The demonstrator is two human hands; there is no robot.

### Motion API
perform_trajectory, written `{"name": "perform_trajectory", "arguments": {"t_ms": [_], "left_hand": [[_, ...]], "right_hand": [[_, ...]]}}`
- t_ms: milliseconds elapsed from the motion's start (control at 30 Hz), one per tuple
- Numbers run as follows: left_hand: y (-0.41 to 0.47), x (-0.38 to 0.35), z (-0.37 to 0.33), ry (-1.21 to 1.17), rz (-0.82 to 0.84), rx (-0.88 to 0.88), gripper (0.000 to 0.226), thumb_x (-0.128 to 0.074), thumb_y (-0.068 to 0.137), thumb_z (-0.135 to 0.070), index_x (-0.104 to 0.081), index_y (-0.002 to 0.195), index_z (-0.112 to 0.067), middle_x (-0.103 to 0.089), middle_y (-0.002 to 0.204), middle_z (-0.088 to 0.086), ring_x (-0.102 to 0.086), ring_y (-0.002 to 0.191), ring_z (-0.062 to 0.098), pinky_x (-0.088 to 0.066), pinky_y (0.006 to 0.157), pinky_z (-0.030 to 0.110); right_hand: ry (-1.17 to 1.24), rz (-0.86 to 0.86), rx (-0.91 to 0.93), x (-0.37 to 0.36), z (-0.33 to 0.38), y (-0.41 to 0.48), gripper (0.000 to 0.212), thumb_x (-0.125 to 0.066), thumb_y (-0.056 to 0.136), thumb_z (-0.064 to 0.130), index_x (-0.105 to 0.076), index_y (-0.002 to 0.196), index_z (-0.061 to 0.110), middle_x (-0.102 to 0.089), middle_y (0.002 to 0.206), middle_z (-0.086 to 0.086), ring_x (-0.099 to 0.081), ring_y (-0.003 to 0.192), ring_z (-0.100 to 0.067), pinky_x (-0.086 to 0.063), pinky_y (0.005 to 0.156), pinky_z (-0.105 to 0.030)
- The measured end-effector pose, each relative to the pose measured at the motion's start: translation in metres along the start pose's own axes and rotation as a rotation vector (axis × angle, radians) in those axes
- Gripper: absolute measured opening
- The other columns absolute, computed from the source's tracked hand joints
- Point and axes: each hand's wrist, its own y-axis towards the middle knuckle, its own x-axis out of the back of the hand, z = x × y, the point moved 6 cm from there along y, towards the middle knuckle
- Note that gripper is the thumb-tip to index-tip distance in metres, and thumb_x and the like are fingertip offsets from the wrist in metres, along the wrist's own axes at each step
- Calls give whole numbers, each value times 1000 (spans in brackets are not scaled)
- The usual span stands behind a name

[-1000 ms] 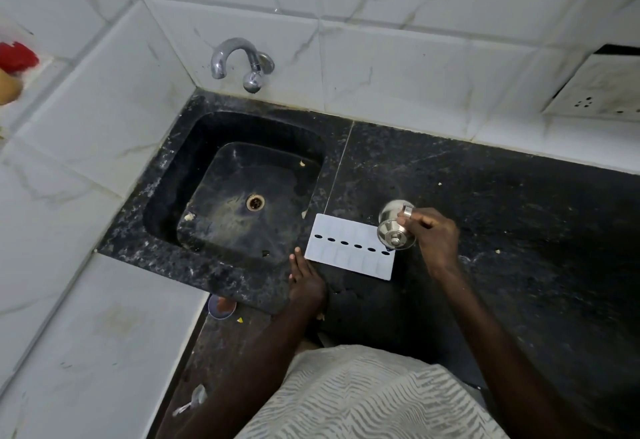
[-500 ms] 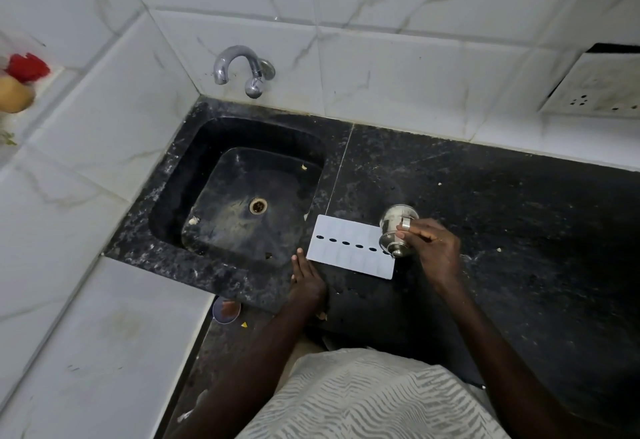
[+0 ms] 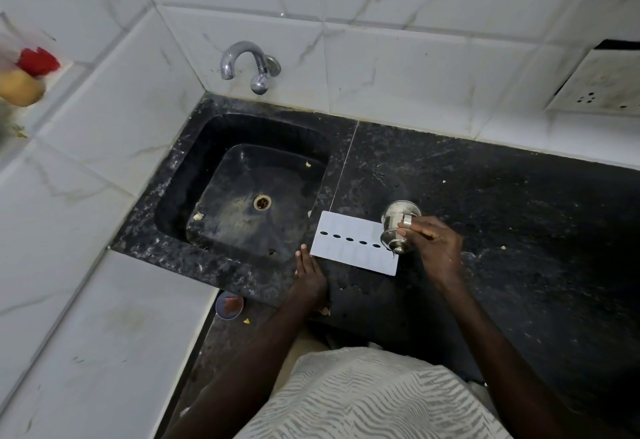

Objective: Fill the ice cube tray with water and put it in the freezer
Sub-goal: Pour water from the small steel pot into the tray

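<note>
A white ice cube tray (image 3: 349,246), with a flat lid and a row of dark oval holes, lies on the black stone counter (image 3: 502,217) just right of the sink. My right hand (image 3: 433,244) grips a small steel cup (image 3: 398,227), tilted on its side over the tray's right end. My left hand (image 3: 310,274) rests flat on the counter, fingertips touching the tray's near left corner. Whether water is flowing from the cup cannot be made out.
A black stone sink (image 3: 242,196) with a drain sits left of the tray, under a chrome tap (image 3: 249,64) on the white tiled wall. A wall socket (image 3: 595,89) is at the upper right. A white ledge (image 3: 104,334) runs along the left; red and yellow items (image 3: 27,75) sit at the far left.
The cup has tipped a little further and shifted slightly over the tray's right end. The left hand has stayed at the tray's corner.
</note>
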Motion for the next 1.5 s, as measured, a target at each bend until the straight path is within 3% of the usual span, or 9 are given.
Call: {"name": "perform_trajectory", "arguments": {"t_ms": [133, 267, 467, 633, 800, 1133, 1233, 1367, 1500], "left_hand": [[-3, 3, -1, 4, 35, -17, 137, -85, 76, -42, 11, 150, 21, 24, 156, 41, 15, 149, 56, -25, 122, 54], [-8, 8, -2, 18, 22, -27, 125, -79, 85, -38, 10, 149, 22, 26, 153, 43, 14, 149, 58, -19, 123, 55], [-7, 8, -1, 38, 36, -52, 138, -85, 76, -44, 10, 148, 24, 28, 150, 44, 17, 147, 60, -12, 126, 58], [-12, 13, -3, 34, 28, -51, 130, -83, 81, -38, 10, 148, 24, 22, 155, 45, 15, 148, 60, -13, 125, 56], [-13, 15, -3, 21, 2, -35, 114, -73, 92, -33, 7, 149, 24, 20, 155, 46, 12, 148, 60, -15, 126, 57], [-15, 17, -4, -11, 27, -23, 125, -81, 84, -33, 10, 149, 23, 22, 157, 43, 14, 149, 58, -14, 124, 56], [-16, 17, -4, -23, 42, -30, 131, -85, 79, -33, 11, 149, 22, 23, 157, 42, 16, 149, 57, -18, 123, 56], [-13, 14, -3, -28, 6, -26, 113, -73, 91, -29, 9, 149, 23, 22, 156, 42, 14, 148, 59, -22, 123, 59], [-12, 14, -2, -26, -7, -29, 97, -63, 99, -21, 8, 149, 23, 30, 150, 39, 13, 149, 59, -25, 123, 58]], "right_hand": [[6, -1, 12, -2, 3, -1, 21, -81, 76, -10, -80, 94, 1, -75, 90, 9, -70, 85, 0, -53, 81, -16], [14, -8, 17, -3, 4, -2, 21, -81, 77, -10, -80, 95, -1, -74, 92, -2, -69, 86, 1, -53, 82, -16], [44, -24, -40, -6, -1, 6, 18, -85, 77, -2, -81, 95, 2, -76, 95, -6, -72, 89, -16, -57, 85, -30], [107, -48, -155, -11, -5, 12, 17, -86, 78, 3, -82, 94, 7, -75, 96, -4, -72, 88, -17, -58, 82, -34], [144, -5, -125, -22, 6, 14, 17, -84, 80, 1, -81, 97, 4, -75, 99, -6, -72, 90, -15, -58, 82, -31], [130, 1, -54, -33, 12, 14, 22, -86, 76, -2, -82, 96, 3, -76, 98, -6, -73, 94, -19, -58, 84, -36], [143, 11, -79, -34, 8, 14, 23, -87, 75, -2, -83, 95, 9, -77, 99, -5, -74, 95, -24, -61, 85, -44], [140, 28, -55, -35, 10, 15, 34, -87, 76, 0, -83, 90, 31, -77, 97, 0, -74, 93, -28, -61, 86, -51], [147, 29, -67, -35, 9, 14, 28, -86, 76, -1, -83, 91, 22, -77, 98, -1, -74, 94, -27, -61, 86, -50]]}}
